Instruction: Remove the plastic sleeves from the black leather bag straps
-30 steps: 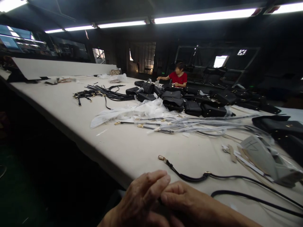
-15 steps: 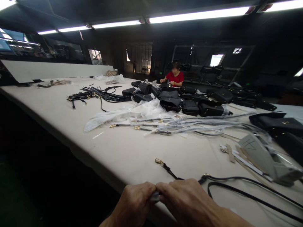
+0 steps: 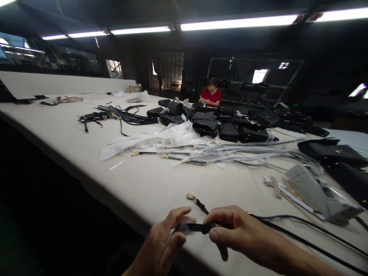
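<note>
A thin black strap (image 3: 198,227) spans the gap between my two hands at the table's near edge. My right hand (image 3: 238,230) pinches it between thumb and fingers. My left hand (image 3: 163,241) curls loosely round its other end, where something clear like plastic film shows; the exact contact there is partly hidden. Just beyond the fingers, a gold clasp (image 3: 190,196) on a short black piece lies on the table. Long black strap lengths (image 3: 304,217) run off to the right from behind my right hand; their link to the held part is hidden.
Plastic-wrapped straps (image 3: 230,153) and white film (image 3: 161,138) lie mid-table, with black bags (image 3: 205,122) behind. Unwrapped straps (image 3: 126,115) form a bundle at left. A grey box (image 3: 310,188) and strips stand right. Across the table sits a person in red (image 3: 211,96).
My hands have moved apart from their close grip, exposing the black strap between them. My left fingers have loosened. Across the table, the person's hands have come together.
</note>
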Tool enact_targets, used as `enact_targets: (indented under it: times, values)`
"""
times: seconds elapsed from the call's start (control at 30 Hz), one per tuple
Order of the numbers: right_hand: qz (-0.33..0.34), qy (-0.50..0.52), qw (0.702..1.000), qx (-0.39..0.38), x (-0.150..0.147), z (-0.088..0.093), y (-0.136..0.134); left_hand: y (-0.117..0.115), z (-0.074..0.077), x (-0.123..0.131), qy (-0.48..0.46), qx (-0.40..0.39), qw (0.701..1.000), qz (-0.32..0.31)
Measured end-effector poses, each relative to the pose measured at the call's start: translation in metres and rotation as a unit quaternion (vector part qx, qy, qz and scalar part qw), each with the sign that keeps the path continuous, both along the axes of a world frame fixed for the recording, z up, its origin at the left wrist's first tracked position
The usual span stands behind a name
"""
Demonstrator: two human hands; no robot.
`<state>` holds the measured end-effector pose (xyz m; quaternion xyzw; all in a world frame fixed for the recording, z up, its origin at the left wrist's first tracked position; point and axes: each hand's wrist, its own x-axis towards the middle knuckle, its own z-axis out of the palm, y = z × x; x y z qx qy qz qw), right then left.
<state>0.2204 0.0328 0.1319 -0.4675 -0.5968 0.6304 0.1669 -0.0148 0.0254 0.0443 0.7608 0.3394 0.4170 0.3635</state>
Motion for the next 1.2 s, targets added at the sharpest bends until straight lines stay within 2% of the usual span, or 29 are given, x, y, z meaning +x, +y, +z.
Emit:
enact_targets:
  times: [0.1, 0.2, 0.33, 0.43, 0.5, 0.57, 0.67, 0.73, 0.83, 0.93, 1.0, 1.03, 1.07, 1.13, 1.17, 1.2]
  values:
    - [0.000, -0.081, 0.993, 0.090, -0.003, 0.002, -0.002, 0.001, 0.011, -0.004, 0.002, -0.164, 0.985, -0.049]
    - [0.023, -0.147, 0.980, 0.128, 0.001, 0.007, -0.004, 0.003, 0.013, -0.003, -0.035, -0.243, 0.969, -0.031]
    - [0.063, -0.126, 0.990, 0.026, 0.013, 0.015, -0.006, 0.003, 0.012, 0.003, -0.034, -0.260, 0.964, 0.036]
    - [0.021, -0.097, 0.993, -0.068, 0.016, 0.008, -0.006, 0.001, 0.015, 0.007, -0.039, -0.251, 0.967, 0.015]
    - [-0.017, -0.113, 0.991, -0.071, 0.015, 0.000, -0.006, 0.000, 0.016, 0.009, -0.063, -0.254, 0.965, -0.012]
    - [-0.019, -0.145, 0.989, -0.006, 0.011, -0.005, -0.008, 0.000, 0.015, 0.012, -0.081, -0.237, 0.968, -0.028]
    - [0.043, -0.191, 0.973, 0.120, 0.007, -0.004, -0.013, 0.000, 0.011, 0.018, -0.090, -0.165, 0.981, -0.043]
    - [0.063, -0.185, 0.973, 0.124, 0.006, -0.003, -0.015, 0.000, 0.007, 0.022, -0.085, -0.084, 0.992, -0.040]
    - [0.023, -0.077, 0.997, -0.003, 0.008, -0.010, -0.011, 0.001, 0.003, 0.026, -0.061, 0.130, 0.989, -0.024]
    - [0.038, 0.046, 0.989, -0.136, 0.013, -0.026, -0.005, -0.001, -0.001, 0.026, -0.011, 0.338, 0.941, 0.003]
    - [0.060, 0.103, 0.976, -0.181, 0.016, -0.036, -0.004, -0.003, -0.003, 0.024, 0.015, 0.378, 0.926, 0.004]
    - [0.055, 0.124, 0.972, -0.190, 0.017, -0.038, -0.005, -0.004, -0.003, 0.023, 0.010, 0.358, 0.934, 0.004]
    - [0.042, 0.142, 0.970, -0.192, 0.018, -0.039, -0.005, -0.004, -0.004, 0.021, 0.000, 0.303, 0.953, 0.001]
    - [0.019, 0.156, 0.970, -0.183, 0.020, -0.035, -0.006, -0.005, -0.002, 0.017, -0.030, 0.114, 0.993, -0.030]
    - [0.019, 0.144, 0.974, -0.175, 0.020, -0.031, -0.007, -0.005, -0.001, 0.016, -0.043, 0.008, 0.997, -0.060]
    - [0.021, 0.119, 0.979, -0.162, 0.021, -0.027, -0.006, -0.005, 0.001, 0.015, -0.045, -0.095, 0.990, -0.095]
